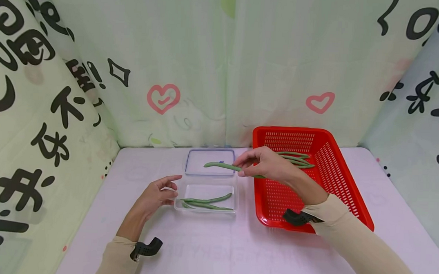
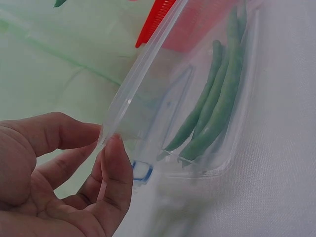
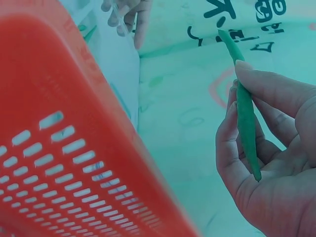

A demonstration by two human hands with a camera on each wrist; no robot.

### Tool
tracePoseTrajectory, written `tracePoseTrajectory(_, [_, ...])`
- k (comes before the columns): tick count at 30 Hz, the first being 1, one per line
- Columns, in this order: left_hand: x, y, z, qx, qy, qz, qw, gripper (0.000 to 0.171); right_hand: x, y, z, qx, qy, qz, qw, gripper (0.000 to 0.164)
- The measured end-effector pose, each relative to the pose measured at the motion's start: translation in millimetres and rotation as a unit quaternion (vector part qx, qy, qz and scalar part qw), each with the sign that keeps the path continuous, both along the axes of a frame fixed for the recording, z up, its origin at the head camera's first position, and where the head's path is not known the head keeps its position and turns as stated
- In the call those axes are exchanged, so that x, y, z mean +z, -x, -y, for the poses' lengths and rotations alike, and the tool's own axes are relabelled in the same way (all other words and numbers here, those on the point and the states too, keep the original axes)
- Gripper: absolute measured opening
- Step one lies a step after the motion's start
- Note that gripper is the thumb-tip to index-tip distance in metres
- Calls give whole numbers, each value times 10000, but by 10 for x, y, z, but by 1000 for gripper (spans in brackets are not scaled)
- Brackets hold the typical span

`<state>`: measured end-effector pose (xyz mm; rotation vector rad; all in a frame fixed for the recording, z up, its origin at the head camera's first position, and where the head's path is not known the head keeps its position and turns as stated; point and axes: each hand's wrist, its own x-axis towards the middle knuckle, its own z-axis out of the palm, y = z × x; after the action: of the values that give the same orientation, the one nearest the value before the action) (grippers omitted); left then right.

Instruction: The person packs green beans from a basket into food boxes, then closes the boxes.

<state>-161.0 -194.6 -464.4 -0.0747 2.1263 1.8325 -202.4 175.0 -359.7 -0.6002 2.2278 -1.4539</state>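
Note:
Between thumb and fingers, my right hand pinches a single green bean, held up over the gap between the red basket and the clear container. The right wrist view shows this green bean slanting across the fingers. My left hand is at the left side of the clear plastic container. In the left wrist view its thumb and fingertips pinch the container's rim. Several green beans lie along the container's near side.
A red perforated basket stands on the right, with several green beans near its back. Behind the container lies its clear lid with a blue edge. A printed curtain rises behind the pale tabletop and along both sides.

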Motion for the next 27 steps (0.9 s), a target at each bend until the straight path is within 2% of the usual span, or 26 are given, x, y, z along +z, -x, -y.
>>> tracePoseTrajectory(16, [-3,-1,1,-22,60,-10,10000,58,-81,51,297,371,59,98,9992,27])
tracePoseTrajectory(27, [-1,-5,-7,-5,65,-41,10000,57,-158,98,486,499,-69,379,9980,28])
